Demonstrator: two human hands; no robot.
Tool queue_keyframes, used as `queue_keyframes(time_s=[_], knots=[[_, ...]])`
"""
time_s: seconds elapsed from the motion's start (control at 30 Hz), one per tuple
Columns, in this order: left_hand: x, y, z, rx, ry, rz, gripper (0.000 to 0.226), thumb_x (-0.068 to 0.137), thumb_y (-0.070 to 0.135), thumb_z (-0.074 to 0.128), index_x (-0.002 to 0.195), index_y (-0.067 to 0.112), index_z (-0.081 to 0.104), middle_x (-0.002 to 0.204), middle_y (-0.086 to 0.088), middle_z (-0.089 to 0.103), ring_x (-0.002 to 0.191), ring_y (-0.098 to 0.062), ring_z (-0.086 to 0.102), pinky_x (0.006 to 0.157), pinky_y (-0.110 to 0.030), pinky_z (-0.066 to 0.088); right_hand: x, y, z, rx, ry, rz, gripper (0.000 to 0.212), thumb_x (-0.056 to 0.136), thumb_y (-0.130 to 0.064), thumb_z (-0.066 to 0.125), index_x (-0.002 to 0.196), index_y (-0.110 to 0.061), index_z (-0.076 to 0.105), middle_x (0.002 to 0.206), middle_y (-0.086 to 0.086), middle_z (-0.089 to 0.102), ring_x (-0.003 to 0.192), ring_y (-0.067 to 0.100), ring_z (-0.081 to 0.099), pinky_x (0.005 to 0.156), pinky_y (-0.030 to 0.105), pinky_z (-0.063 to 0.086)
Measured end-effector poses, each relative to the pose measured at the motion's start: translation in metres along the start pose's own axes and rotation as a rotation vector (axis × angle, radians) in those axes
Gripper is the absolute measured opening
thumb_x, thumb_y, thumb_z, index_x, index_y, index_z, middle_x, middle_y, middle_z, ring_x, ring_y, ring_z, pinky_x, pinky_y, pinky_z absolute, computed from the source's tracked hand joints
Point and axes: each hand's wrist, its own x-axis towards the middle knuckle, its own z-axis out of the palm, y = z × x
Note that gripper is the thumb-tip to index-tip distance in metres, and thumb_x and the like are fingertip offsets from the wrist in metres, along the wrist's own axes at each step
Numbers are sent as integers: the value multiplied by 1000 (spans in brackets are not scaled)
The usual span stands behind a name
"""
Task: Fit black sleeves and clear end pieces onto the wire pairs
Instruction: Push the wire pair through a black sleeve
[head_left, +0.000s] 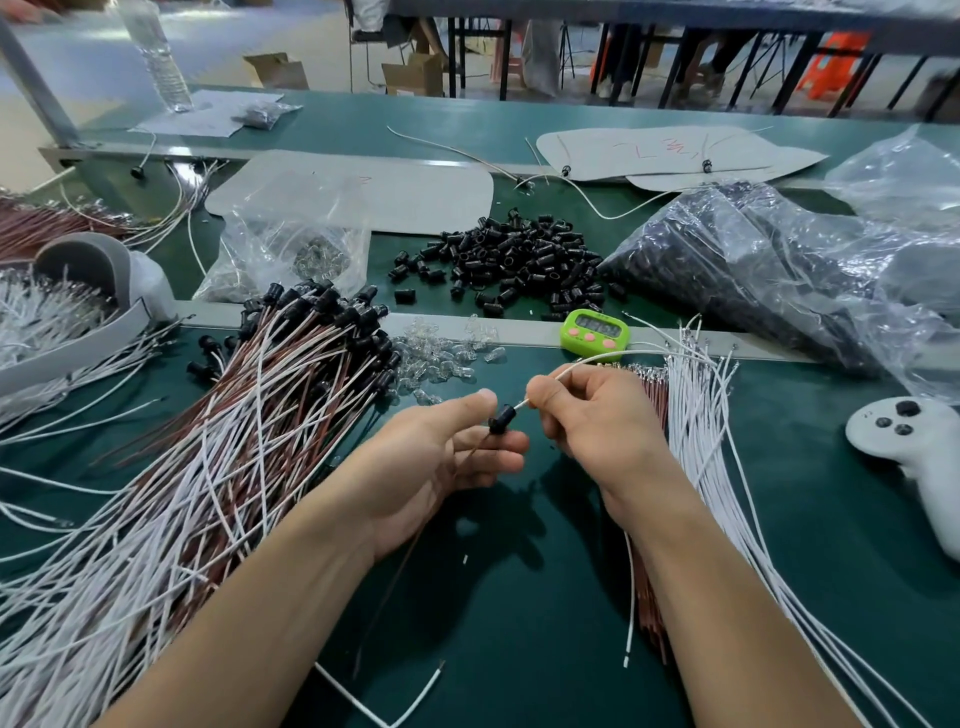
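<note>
The left hand (441, 452) pinches a small black plastic sleeve (503, 417), the right hand (592, 415) a thin white wire (545, 382) (near the green desk (519, 597) front edge); a slack pinch could drop the sleeve.

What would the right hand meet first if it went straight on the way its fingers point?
Probably the black sleeve, pinched by the left hand just ahead of the right hand; depth is hard to judge.

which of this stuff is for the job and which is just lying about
For the job: black sleeve in the left hand, white wire in the right hand, sleeve pile, clear end pieces, finished pairs.
Lying about: green timer, white controller, water bottle.
</note>
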Motion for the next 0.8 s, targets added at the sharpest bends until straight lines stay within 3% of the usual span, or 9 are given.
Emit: queue_keyframes(time_s=[0.1, 0.2, 0.4, 0.57, 0.8], knots=[[-1, 1, -2, 108, -18, 111, 36, 81, 20, 80, 103, 15, 52, 91, -8, 78, 73, -14, 74, 69, -23, 51, 0, 0, 0, 4, 47, 16, 33, 94, -20, 71, 63, -13, 64, 50, -4, 56, 44, 8, 37, 50, 25, 30], [-1, -2, 0, 149, 95, 217, 16, 91, 2, 71, 98, 11, 59, 85, -14, 78, 67, -17, 73, 62, -20, 49, -2, -3, 0, 56, 22, 16, 32, 95, -18, 71, 64, -13, 64, 50, -3, 56, 46, 10, 38, 47, 21, 32], [-1, -3, 1, 205, 254, 399, 10, 83, 2, 78, 83, 13, 78, 79, -15, 78, 64, -20, 73, 64, -20, 52, -5, -9, 0, 145, -3, -28, 35, 95, -13, 72, 61, -15, 60, 50, -3, 55, 48, 11, 40, 45, 18, 34], [-1, -2, 2, 158, 320, 494, 9, 82, 0, 78, 86, 8, 79, 74, -15, 77, 60, -20, 72, 61, -19, 54, -9, -13, 7, 224, -78, -46, 40, 94, -8, 72, 56, -19, 65, 52, 1, 56, 46, 13, 41, 43, 20, 32], [-3, -5, 5, 187, 319, 545, 13, 80, 0, 82, 83, 13, 79, 72, -14, 76, 62, -23, 74, 63, -21, 56, -10, -12, 7, 286, -50, -59, 37, 93, -6, 72, 58, -16, 67, 53, 3, 58, 44, 12, 43, 42, 20, 33]])
